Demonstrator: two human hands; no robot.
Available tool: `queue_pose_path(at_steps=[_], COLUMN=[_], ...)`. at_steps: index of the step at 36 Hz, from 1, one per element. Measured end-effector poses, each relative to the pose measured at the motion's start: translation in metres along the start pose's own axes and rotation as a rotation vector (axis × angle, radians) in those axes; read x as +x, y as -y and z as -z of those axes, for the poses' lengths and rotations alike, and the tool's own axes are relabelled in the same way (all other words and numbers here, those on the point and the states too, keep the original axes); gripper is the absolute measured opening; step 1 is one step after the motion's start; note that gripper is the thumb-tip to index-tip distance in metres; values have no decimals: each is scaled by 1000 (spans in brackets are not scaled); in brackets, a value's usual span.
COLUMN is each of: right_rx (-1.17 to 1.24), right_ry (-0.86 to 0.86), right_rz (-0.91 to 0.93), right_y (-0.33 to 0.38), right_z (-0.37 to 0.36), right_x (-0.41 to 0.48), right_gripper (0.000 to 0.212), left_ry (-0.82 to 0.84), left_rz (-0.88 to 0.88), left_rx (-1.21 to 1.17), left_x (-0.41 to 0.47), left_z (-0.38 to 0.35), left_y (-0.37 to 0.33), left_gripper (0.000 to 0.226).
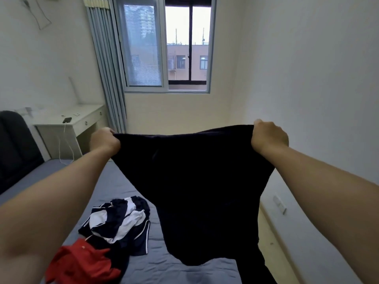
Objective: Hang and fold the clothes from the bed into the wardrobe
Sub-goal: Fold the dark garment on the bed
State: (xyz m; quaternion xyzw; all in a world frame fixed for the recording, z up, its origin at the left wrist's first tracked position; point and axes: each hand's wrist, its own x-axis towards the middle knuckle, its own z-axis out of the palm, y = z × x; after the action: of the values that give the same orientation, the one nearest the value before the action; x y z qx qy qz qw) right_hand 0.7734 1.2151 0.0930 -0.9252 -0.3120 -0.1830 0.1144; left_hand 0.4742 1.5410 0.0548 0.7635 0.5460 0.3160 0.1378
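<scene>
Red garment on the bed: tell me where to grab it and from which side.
Pinch the red garment at the raised folds near its middle, coming down from above on its left side. It lies crumpled on the bed, and its far and right edges meet the striped clothes, so a grip there would probably drag those along.

Small home bedroom, plain pale walls. Bed (155, 267) with grey-blue sheet takes most of room, strip of floor between it and right wall. Heap of loose clothes (119, 220) on sheet; black garment (194, 191) held up above bed. White desk (82, 117) with drawers in left corner, phone (67, 119) on top, white cable (61, 144) hanging from it. Window (167, 48) with blue-grey curtain (106, 68) bunched at left; apartment blocks (184, 62) outside. Socket (280, 203) low on right wall.
</scene>
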Motion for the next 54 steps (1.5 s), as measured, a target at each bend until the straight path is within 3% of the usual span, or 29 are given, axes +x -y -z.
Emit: queue_pose_path(at_steps=[3,4,6,9,11,13,17,19,23,25,27,29,31,33,37,39,42,45,47,51,52,54], right_rx=[-59,-93,-167,-278,-332,-345,-322,-252,197,572,864,1010,1067,1064,936,879,859,639,539,520,557,658], right_ry=[-35,-43,-33,48,174,273,265,252,299,368,425,445,444,460,420,408,454,449,457,381,328,235], right_rz=[74,114,214,424,554,564,336,122,-336,-534,-667,-684,-618,-547,-539,-554,-619,-652,-696,-721,-720,-726], right_y=[1,2,0,-14,-29,-42,-50,-45,-37,-29,-16,-2,8,14,12,6,-7,-21,-30,-30,-27,-20], right_z=[-1,-1,-2,-2,-2,-4,-17,-25,-41,-47,-46,-44,-41,-39,-38,-39,-44,-45,-46,-51,-53,-56], right_x=[-2,-3,-4,-3,-3,-3,-9,-10,-2,1,-2,-6,-8,-8,-8,-10,-11,-14,-14,-11,-11,-10], right_gripper=[15,14,11,11,14,21,13,12,14,14,21,23,24,24,25,26,26,12,14,15,14,18], left_ry=[84,130,141,135,260,277,139,103,103,230,514,699,796,809,599,476,288,121,112,268,275,310], left_rz=[457,492,347,-87,-170,-213,-231,-279,-116,148,484,607,550,434,-112,-381,-514,-309,20,910,998,935], left_rx=[-448,-551,-378,-82,-6,99,137,123,-8,-231,-641,-877,-916,-770,-58,255,426,373,148,-977,-1099,-1036], left_x=[-6,-6,-7,-7,-3,0,2,-3,-8,-13,-26,-31,-33,-31,-23,-24,-22,-15,-9,-10,-11,-14], left_z=[-14,-17,-17,-7,-2,2,0,-1,0,-3,-3,-6,-7,-11,-16,-15,-16,-14,-15,-20,-22,-27], left_y=[-4,-4,-9,-1,7,15,17,9,-7,-15,-26,-31,-33,-32,-23,-15,1,14,22,18,15,10], left_gripper=[36,36,34,25,15,11,12,13,16,24,30,27,20,9,37,28,13,7,9,31,34,38])
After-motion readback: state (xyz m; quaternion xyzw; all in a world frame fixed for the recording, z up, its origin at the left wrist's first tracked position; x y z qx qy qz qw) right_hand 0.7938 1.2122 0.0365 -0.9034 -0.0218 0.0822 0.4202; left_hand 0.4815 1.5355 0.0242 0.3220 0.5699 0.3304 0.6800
